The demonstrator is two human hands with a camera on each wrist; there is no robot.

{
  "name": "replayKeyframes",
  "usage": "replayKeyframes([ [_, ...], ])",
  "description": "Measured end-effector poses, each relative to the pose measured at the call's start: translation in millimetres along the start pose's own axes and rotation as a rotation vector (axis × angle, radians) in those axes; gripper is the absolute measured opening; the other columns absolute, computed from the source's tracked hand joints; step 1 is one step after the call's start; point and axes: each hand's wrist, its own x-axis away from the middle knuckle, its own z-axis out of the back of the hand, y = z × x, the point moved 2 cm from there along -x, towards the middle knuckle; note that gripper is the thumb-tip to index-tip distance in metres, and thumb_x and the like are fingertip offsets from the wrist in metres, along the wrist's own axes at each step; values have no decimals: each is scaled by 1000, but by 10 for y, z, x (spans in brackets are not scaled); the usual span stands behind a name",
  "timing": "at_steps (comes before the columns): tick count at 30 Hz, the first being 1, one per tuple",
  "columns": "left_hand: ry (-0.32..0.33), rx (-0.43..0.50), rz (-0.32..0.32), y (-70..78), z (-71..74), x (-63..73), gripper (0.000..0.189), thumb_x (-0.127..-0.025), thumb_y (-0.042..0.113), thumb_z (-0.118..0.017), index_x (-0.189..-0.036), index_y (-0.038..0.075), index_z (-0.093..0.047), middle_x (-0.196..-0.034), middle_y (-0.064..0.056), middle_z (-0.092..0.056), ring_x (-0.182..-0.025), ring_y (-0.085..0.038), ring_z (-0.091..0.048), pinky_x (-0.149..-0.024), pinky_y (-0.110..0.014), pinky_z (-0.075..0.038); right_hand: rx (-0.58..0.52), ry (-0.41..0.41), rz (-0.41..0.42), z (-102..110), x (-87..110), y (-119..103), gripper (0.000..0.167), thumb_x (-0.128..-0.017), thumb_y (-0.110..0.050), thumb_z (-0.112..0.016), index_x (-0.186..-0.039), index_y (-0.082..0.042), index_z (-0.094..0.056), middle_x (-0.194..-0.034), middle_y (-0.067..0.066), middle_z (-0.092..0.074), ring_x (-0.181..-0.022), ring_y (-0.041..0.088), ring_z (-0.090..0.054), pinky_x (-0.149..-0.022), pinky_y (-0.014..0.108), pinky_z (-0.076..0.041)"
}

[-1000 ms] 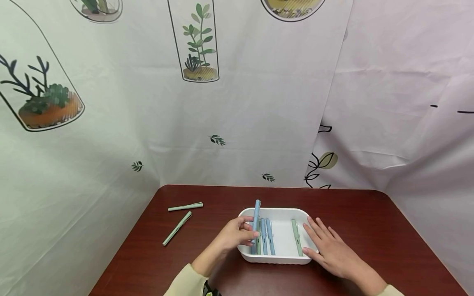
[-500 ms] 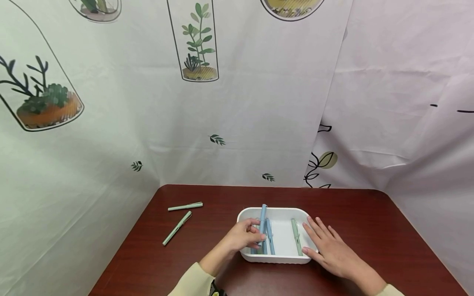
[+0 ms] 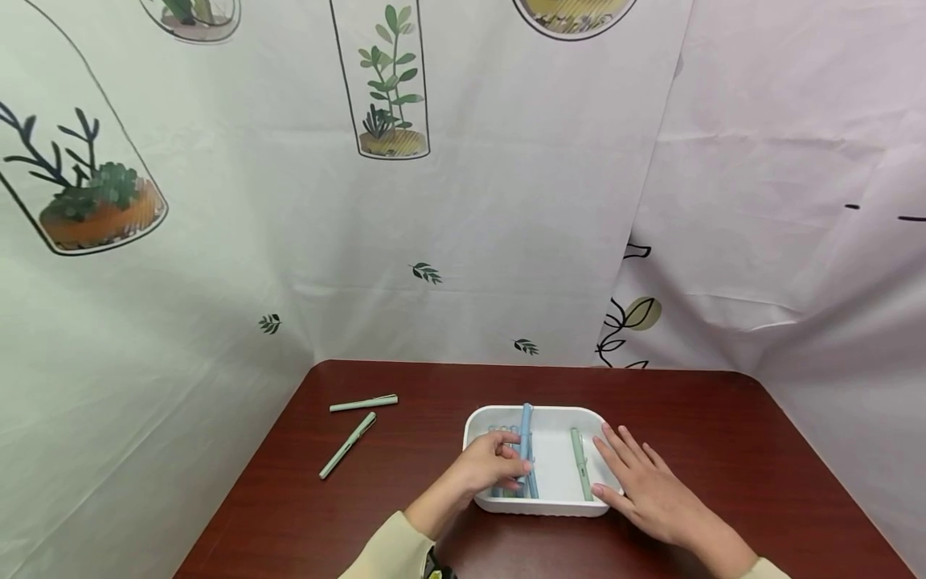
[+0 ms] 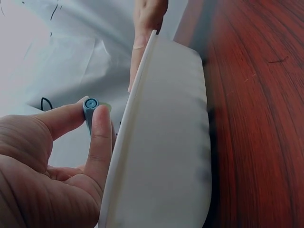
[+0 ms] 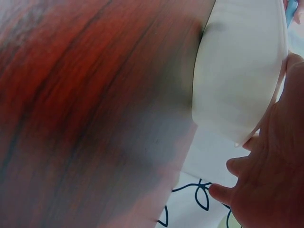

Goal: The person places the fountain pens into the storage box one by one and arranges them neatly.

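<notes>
My left hand pinches a blue pen between thumb and fingers, tilted above the left half of a white tray. In the left wrist view the same pen shows end-on between the fingertips. Beneath that hand lie several blue and green pens, partly hidden by it. One green pen lies in the tray's right part. With fingers straight and spread, my right hand rests on the tray's right rim. The right wrist view shows this hand against the tray wall.
Two green pens lie on the dark red table to the left of the tray: one pen farther back, another pen nearer. Behind the table hangs a white cloth printed with plants.
Holding the blue pen, my left hand has moved rightward over the tray, covering more of the pens on its left side. My right hand has stayed at the rim.
</notes>
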Motion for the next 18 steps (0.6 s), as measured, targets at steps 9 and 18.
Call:
replayKeyframes([
  [9,2,-9,16,5,-141,-94,46,-85,-4,-76,-126,-8,-57,-88,-8,-60,-67,-14,-64,-64,-35,-62,-20,-13,-10,13,2,-3,69,-98,-54,-58,-152,-10,-48,-162,12,-36,-151,36,-27,-110,65,-33],
  [18,-17,-86,70,12,-282,-191,43,-85,1,-79,-122,-6,-59,-87,-8,-63,-59,-12,-64,-63,-36,-61,-15,17,11,-2,6,0,68,-99,-52,-59,-151,-10,-49,-161,12,-37,-155,23,-16,-108,64,-34],
])
